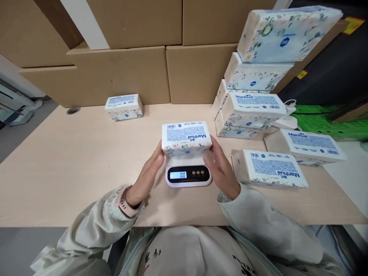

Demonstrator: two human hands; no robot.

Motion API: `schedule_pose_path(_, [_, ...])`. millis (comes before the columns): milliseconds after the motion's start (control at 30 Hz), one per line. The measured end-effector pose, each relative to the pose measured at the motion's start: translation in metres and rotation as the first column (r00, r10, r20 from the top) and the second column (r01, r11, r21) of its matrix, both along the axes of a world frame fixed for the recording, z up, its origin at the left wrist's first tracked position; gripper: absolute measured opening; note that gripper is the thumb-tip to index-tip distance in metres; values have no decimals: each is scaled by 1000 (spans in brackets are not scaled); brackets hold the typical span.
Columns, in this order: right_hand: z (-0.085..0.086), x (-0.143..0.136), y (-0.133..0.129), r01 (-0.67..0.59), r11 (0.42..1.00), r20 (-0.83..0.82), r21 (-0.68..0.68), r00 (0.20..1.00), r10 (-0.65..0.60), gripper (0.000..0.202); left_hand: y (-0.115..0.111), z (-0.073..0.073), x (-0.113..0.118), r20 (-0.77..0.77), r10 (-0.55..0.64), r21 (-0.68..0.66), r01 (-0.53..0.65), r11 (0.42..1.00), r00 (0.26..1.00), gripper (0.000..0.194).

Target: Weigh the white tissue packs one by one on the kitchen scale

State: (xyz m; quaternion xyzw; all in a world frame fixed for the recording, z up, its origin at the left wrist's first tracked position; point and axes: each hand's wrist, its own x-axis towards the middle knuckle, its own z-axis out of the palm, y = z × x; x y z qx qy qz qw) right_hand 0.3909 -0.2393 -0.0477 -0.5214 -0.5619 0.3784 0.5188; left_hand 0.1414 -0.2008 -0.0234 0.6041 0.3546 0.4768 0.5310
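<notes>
Between my two hands, a white and blue tissue pack (186,137) sits over the plate of a small white scale (188,184); whether it rests on the plate I cannot tell. The scale's lit display reads 0.0. My left hand (146,176) is closed against the pack's left end, a pink watch band on the wrist. Against the right end, my right hand (222,166) is closed too, its thumb low beside the front edge. The pack's printed face is up, its lettering upside down.
One tissue pack (124,107) stands at the back left. Stacked packs (253,111) rise at the back right, with two loose packs (274,168) in front of them. Cardboard boxes (120,76) line the table's back edge. A white cable runs right of the scale.
</notes>
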Motion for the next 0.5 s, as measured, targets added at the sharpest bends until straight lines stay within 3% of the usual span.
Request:
schedule_pose_path(100, [-6, 8, -2, 159, 978, 22, 135, 986, -163, 61, 0, -19, -12, -84, 44, 9, -44, 999, 996, 66])
schedule_pose_path(200, [-8, 14, -2, 277, 929, -67, 246, 961, -269, 54, 4, -32, -22, -40, 104, 26, -103, 994, 994, 66])
schedule_pose_path(367, [-5, 13, 0, 339, 928, -238, 154, 924, -298, 54, 11, -39, -25, 21, 129, 45, -129, 991, 991, 61])
schedule_pose_path(500, [-7, 9, -2, 322, 938, -238, 127, 928, -286, 56, 11, -40, -23, 38, 137, 71, -140, 988, 990, 57])
